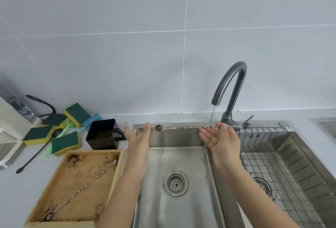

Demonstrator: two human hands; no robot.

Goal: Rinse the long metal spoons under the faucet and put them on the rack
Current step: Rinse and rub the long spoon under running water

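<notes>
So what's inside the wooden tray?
A long twisted metal spoon lies slantwise in the tray, its bowl at the near left corner. Dark brown smears dirty the tray floor. Nothing else shows; whatever is under the spoon is hidden.

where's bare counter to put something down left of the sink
Little is free there: the wooden tray fills the front, the sponges and black cup crowd the back. A bare strip of counter lies left of the tray, below the black spoon.

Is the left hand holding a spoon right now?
No, the left hand is open and empty; the right hand holds the spoon under the faucet.
</notes>
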